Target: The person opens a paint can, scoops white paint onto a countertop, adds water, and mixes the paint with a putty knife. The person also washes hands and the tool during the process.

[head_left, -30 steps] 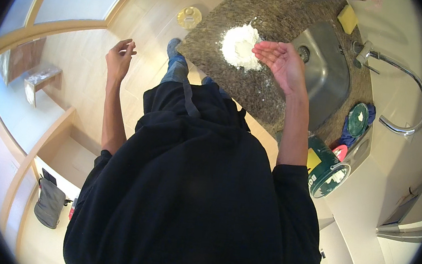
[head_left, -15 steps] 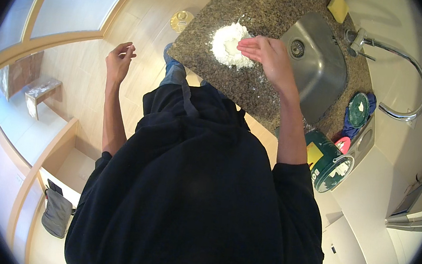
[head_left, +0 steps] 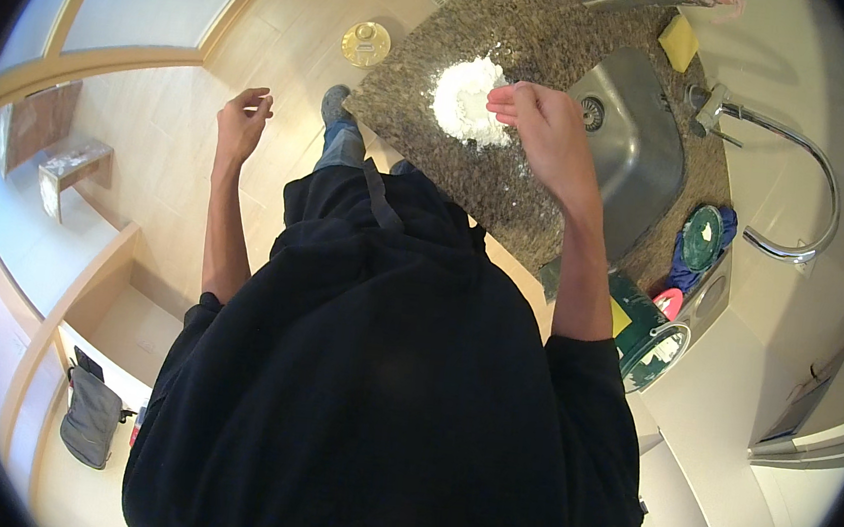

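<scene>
A heap of white powder (head_left: 467, 97) lies on the brown speckled stone countertop (head_left: 431, 48), with a thin dusting around it. My right hand (head_left: 546, 132) is at the heap's right edge, fingers stretched out and pressed side by side. Its fingertips overlap the powder in view; whether they touch it I cannot tell. I see nothing held in it. Off the counter, my left hand (head_left: 243, 125) hangs over the floor at my left side, fingers loosely bent and apart, holding nothing.
Right of the heap is a steel sink (head_left: 642, 152) with a curved tap (head_left: 830, 189) and a yellow sponge (head_left: 678, 43). Near my right forearm stand a green bucket (head_left: 638, 323) and a green lid (head_left: 702, 236). A small bench (head_left: 74, 168) is at the left.
The view has shifted slightly, bringing more of a container at the counter's far end into sight. The heap's hollow beside my right fingers shows less. My left hand keeps nearly the same pose.
</scene>
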